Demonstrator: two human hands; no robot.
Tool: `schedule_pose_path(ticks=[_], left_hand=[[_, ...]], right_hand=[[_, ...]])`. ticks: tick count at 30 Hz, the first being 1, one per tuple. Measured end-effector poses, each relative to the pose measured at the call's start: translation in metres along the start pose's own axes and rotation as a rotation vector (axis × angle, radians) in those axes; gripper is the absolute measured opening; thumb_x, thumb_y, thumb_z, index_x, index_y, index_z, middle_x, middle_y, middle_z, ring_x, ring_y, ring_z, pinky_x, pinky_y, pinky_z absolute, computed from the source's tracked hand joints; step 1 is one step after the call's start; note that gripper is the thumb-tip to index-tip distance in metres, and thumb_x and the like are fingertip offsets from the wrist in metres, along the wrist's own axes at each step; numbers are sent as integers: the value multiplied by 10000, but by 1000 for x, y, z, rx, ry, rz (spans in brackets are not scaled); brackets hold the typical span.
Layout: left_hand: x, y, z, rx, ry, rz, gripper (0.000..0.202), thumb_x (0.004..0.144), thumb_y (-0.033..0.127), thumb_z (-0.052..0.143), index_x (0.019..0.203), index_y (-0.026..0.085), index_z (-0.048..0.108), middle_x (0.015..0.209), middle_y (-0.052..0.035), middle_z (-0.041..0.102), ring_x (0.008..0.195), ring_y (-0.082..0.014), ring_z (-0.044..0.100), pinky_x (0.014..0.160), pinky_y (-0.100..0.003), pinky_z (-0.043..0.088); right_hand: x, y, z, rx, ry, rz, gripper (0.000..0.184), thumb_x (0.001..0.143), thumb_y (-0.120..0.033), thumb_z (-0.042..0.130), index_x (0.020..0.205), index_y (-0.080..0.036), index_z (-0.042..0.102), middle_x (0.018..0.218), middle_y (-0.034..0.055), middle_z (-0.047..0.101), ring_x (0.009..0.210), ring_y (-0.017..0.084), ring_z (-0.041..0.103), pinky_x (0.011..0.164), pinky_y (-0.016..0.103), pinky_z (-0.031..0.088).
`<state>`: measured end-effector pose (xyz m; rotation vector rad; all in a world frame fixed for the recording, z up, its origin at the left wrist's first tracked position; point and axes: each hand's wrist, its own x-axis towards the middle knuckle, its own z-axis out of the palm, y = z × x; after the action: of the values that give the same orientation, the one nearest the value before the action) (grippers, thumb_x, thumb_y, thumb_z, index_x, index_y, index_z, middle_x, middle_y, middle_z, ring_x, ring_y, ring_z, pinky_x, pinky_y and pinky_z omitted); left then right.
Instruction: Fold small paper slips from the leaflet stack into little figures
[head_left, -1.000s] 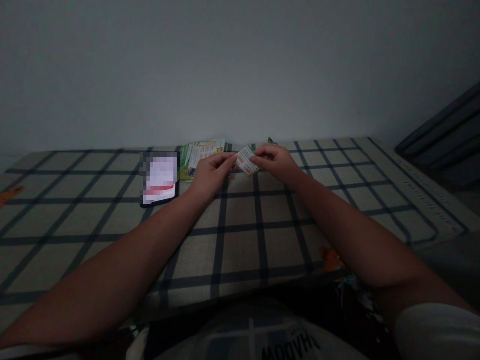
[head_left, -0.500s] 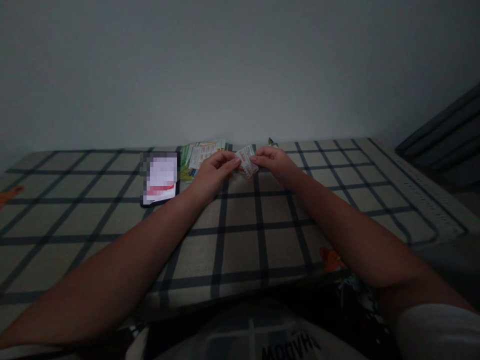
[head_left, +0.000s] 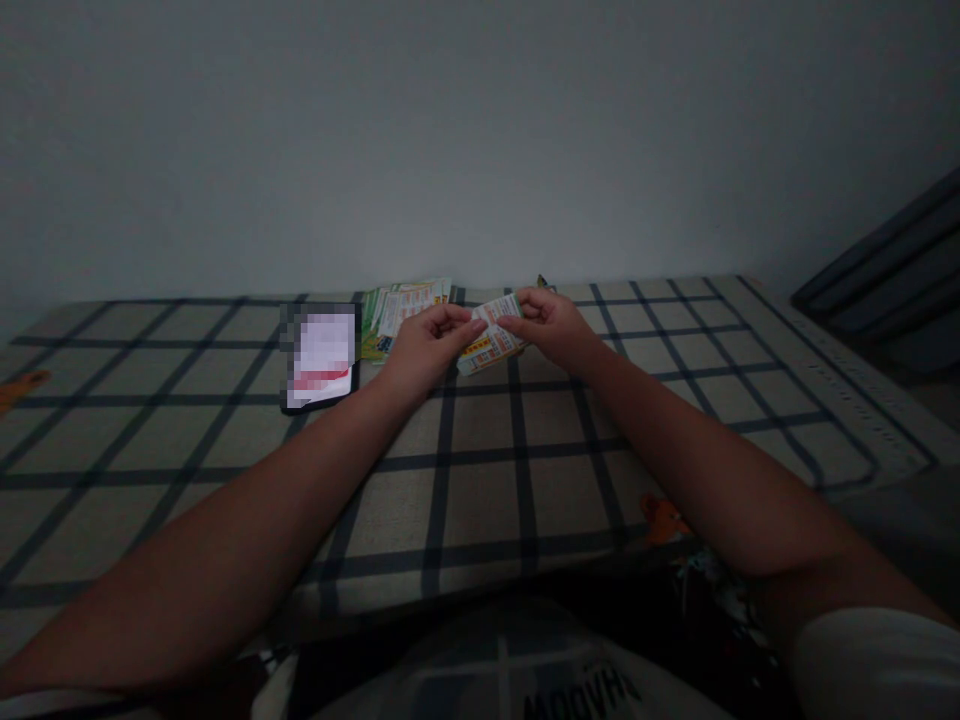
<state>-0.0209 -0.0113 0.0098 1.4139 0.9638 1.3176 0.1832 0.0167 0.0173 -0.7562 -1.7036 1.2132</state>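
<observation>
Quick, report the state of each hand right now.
Left hand: closed, pinching the left end of a small white paper card with orange and green print.
Right hand: closed, pinching the right end of the same card.

The tablet (head_left: pixel 321 358) lies on the cloth (head_left: pixel 480 470) left of the card pile (head_left: pixel 401 305) (by the wall (head_left: pixel 480 150)), held cards (head_left: pixel 491 340) just right.
</observation>
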Motion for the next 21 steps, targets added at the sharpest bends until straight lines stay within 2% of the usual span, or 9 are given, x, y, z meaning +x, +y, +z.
schedule_pose_path(ticks=[4,9,12,16,21], left_hand=[[0,-2,-1,22,-4,-10,431,731,577,833,890,181,776,862,-57,779,773,-189,708,735,-324,586],[3,-6,-4,-18,46,-41,424,712,567,852,846,172,775,815,-57,764,733,-187,700,713,-328,579],[4,-5,-4,-82,68,-60,418,685,541,876,848,169,775,820,-59,766,731,-183,699,714,-329,582],[4,-4,-3,-118,67,-50,389,674,511,893,844,178,784,848,-59,778,754,-178,704,748,-330,588],[5,-9,-3,-117,85,-31,432,663,563,888,857,191,784,883,-70,788,789,-195,718,769,-347,600]], right_hand=[[1,5,-1,-45,33,-60,461,751,-561,824,953,-199,620,900,35,734,832,180,710,734,311,601],[-2,5,0,-142,31,-130,473,832,-535,765,1179,-229,667,969,45,737,880,198,715,759,335,609],[-4,1,0,-223,30,-215,382,876,-498,721,1140,-222,731,1109,67,754,992,204,719,868,354,605],[-6,-4,-3,-415,31,-326,229,941,-367,659,1088,-260,798,1154,50,788,1075,205,723,961,391,577],[-4,-2,-6,-474,-26,-428,220,936,-293,674,1105,-322,811,1227,13,782,1161,202,718,1053,427,537]])
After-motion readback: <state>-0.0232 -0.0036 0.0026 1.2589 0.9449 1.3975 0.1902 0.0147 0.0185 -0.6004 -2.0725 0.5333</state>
